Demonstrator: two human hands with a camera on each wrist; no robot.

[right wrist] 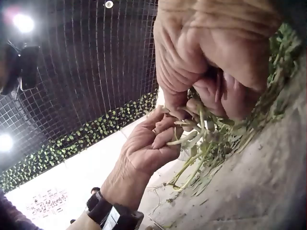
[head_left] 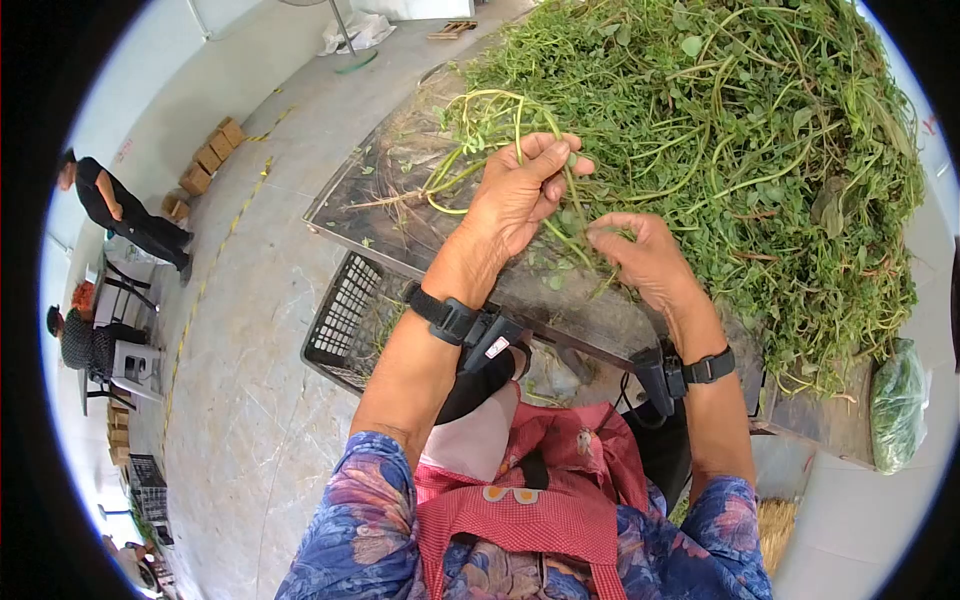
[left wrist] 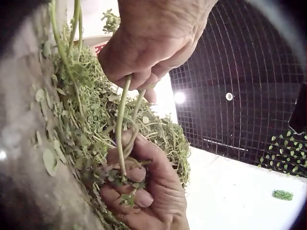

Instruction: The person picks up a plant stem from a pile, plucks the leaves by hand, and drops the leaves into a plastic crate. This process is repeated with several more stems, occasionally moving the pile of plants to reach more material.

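Observation:
My left hand [head_left: 515,195] pinches a few long green stems [head_left: 519,128] between thumb and fingers, above the near edge of the table. Small leaves hang from these stems, and a pale root-like end [head_left: 388,201] points left. Close by on the right, my right hand [head_left: 650,262] has its fingers curled in. The left wrist view shows two stem lengths [left wrist: 121,124] running from the left hand down into the right hand's fingers [left wrist: 158,160], which grip their leafy ends. In the right wrist view both hands' fingertips meet around the stems.
A big heap of leafy greens [head_left: 720,150] covers the right of the dark table [head_left: 345,195]. A black plastic crate [head_left: 345,315] stands below its front edge. A green-filled plastic bag [head_left: 898,405] lies at the right corner. Two people and cardboard boxes [head_left: 208,158] are at far left.

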